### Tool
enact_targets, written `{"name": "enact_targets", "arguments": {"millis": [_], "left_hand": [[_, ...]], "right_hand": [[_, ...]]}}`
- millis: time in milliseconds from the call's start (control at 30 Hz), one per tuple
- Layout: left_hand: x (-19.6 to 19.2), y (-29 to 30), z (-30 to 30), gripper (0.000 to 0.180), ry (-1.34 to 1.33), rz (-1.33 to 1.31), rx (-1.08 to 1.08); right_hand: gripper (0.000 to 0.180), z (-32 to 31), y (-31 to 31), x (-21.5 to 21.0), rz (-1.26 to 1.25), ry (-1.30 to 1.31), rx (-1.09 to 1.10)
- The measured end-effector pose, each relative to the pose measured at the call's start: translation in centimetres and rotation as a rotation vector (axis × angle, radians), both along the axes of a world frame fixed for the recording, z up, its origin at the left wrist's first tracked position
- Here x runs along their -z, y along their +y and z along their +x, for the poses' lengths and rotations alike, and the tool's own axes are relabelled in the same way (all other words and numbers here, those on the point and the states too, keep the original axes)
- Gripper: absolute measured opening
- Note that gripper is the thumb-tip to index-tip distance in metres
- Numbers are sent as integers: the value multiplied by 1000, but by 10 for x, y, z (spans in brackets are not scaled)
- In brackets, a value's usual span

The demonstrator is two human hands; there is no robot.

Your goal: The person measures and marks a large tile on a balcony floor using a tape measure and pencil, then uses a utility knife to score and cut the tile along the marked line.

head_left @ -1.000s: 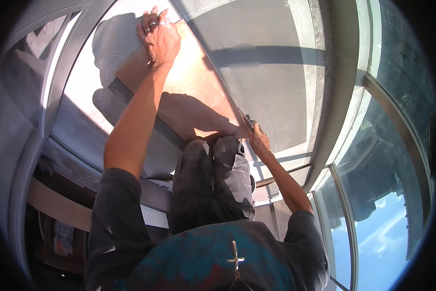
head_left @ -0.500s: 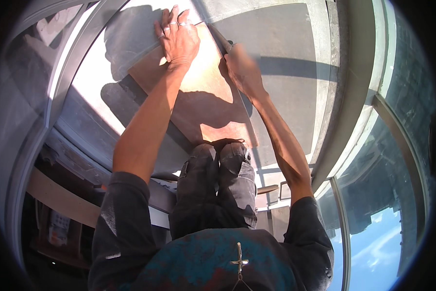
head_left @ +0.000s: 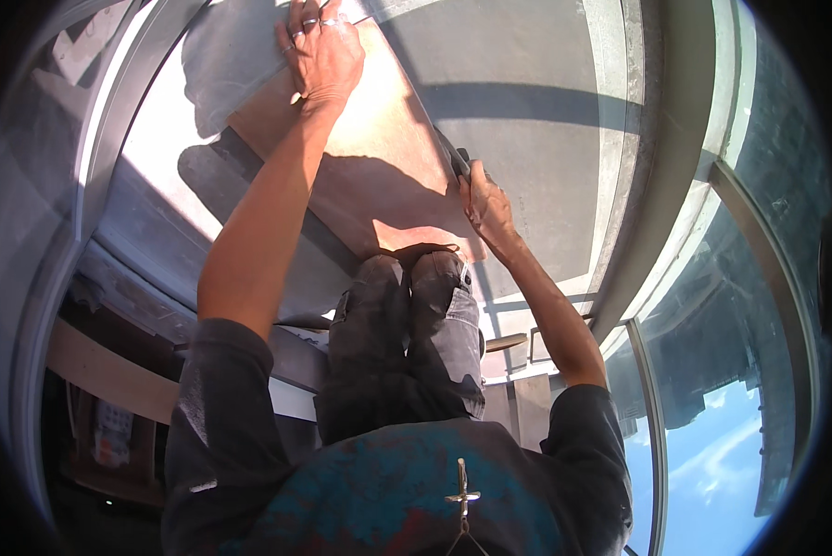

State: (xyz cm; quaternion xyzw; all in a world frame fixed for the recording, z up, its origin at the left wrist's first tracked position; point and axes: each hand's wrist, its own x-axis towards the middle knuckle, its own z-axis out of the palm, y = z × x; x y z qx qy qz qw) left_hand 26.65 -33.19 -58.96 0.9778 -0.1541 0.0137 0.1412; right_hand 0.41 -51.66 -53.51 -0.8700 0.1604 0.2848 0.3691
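A reddish-brown rectangular board [head_left: 379,120] lies slantwise before me, half sunlit and half in shadow, its near end at my knees. My left hand [head_left: 323,54], with rings on its fingers, presses on its far end, fingers stretched out. At the board's right edge my right hand [head_left: 486,206] is closed around a slim dark hand tool [head_left: 461,161]. The tool's far part lies along that edge; its kind is hard to make out, as the fingers cover the rest.
A grey sheet [head_left: 518,56] spreads under and right of the board. Glass panes in a curved frame [head_left: 759,250] rise on the right. A pale frame post [head_left: 101,157] stands at left. Beside my right knee lies a small brown wooden piece [head_left: 506,342].
My right hand has drawn the tool toward me along the board's right edge. The left hand stays on the far end; the whole view has shifted slightly.
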Motion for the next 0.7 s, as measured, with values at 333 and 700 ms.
{"name": "enact_targets", "arguments": {"millis": [333, 700], "left_hand": [[13, 1, 0, 36, -87, -23, -20], [22, -7, -1, 27, -41, -122, -143]], "right_hand": [[17, -77, -47, -30, -142, 28, 291], [37, 108, -238, 92, -308, -483, 181]]}}
